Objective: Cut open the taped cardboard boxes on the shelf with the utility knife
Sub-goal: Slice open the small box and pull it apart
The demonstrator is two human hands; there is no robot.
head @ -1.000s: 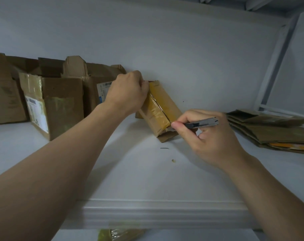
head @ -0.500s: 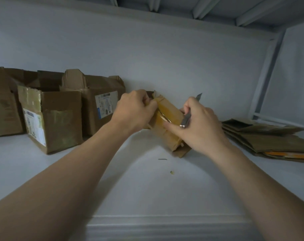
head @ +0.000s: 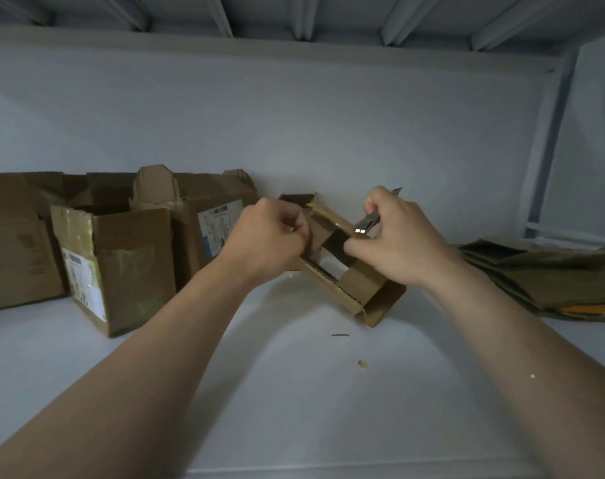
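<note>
On the white shelf (head: 294, 392), at the frame's centre, the small brown cardboard box (head: 363, 288) that was taped shut half a second ago now gapes, its flaps spread and its hollow inside showing. This box looks cut open. The left hand (head: 270, 236) grips the left flap with its fingers curled. The right hand (head: 397, 243) pinches the right flap and holds the grey utility knife (head: 366, 224), blade pointing up and away.

Both arms are showing bare: the left forearm (head: 156, 357) is filling the lower left of the frame, the right forearm (head: 536, 357) the lower right, up to the bare left hand (head: 270, 233) and right hand (head: 401, 243).
</note>
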